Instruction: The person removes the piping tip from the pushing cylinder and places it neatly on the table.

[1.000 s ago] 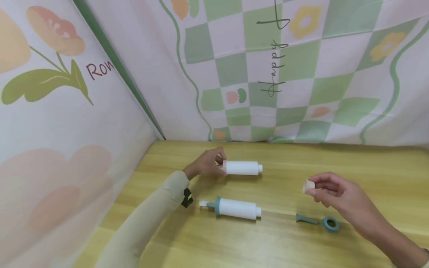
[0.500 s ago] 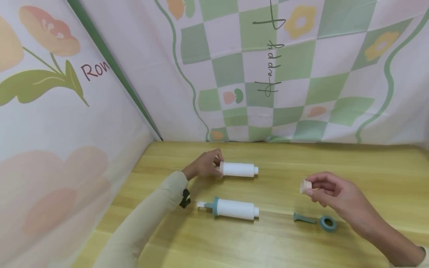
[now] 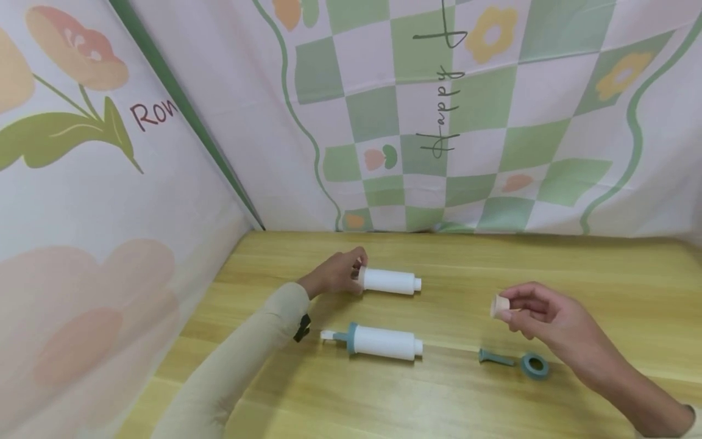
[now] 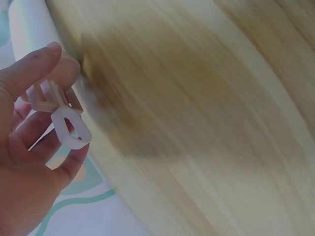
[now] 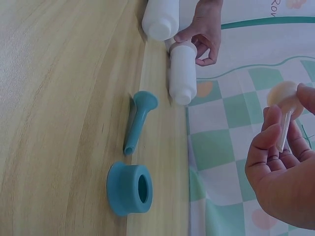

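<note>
My left hand [image 3: 336, 272] grips the pale pink end of the farther white cylinder [image 3: 389, 281], which has a narrow nozzle pointing right. In the left wrist view, a pale pink frame [image 4: 47, 104] and a white oval loop [image 4: 59, 130] stick out from that end, between the thumb and fingers. My right hand [image 3: 554, 314] pinches a small cream cup-shaped piece [image 3: 499, 306] above the table. A thin pale stem [image 5: 284, 130] extends from it in the right wrist view. Below lie a teal flared rod [image 3: 496, 358] and a teal flanged ring [image 5: 129, 189].
Nearer on the wooden table [image 3: 450, 402] lies a second white cylinder [image 3: 386, 342] with a teal collar [image 3: 352, 339] and a white-tipped teal rod at its left end. Printed curtains [image 3: 482, 140] hang behind the table and along its left side.
My left hand and the farther cylinder have shifted slightly toward the nearer cylinder. The right hand keeps the cream piece almost where it was. The head view has turned a little.
</note>
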The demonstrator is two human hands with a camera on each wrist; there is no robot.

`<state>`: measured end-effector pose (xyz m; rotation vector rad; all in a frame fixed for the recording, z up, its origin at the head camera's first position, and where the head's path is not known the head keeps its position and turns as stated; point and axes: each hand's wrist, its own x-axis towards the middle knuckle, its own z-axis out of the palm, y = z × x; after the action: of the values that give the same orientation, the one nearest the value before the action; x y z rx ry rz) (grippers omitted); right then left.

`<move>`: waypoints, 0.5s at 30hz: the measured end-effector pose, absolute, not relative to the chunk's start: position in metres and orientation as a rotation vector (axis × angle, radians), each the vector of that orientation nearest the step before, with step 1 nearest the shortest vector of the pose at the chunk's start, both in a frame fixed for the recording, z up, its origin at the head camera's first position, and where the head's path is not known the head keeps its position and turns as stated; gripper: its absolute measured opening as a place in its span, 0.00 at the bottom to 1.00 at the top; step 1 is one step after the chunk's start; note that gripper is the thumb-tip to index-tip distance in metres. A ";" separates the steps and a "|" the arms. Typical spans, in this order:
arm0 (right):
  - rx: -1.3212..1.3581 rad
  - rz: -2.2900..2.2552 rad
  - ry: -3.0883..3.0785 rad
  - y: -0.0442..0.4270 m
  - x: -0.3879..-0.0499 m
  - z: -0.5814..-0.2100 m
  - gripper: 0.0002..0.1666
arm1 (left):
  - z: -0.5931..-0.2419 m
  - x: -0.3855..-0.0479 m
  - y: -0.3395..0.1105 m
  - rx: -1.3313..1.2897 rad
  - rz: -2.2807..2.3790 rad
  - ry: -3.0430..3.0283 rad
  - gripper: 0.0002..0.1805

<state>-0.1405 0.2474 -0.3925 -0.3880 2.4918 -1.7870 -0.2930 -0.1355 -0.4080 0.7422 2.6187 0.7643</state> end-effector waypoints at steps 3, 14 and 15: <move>-0.385 -1.789 2.495 0.247 -0.140 -0.392 0.14 | -0.408 -0.291 -0.136 0.744 0.756 2.618 0.26; -0.356 -1.780 2.508 0.247 -0.138 -0.392 0.15 | -0.406 -0.288 -0.138 0.728 0.812 2.591 0.28; -0.349 -1.778 2.509 0.247 -0.138 -0.392 0.15 | -0.406 -0.288 -0.138 0.729 0.821 2.588 0.28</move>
<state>-0.1379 0.2467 -0.3923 -0.3494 2.5089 -1.7784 -0.2881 -0.1381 -0.4064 0.7286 2.5884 0.8214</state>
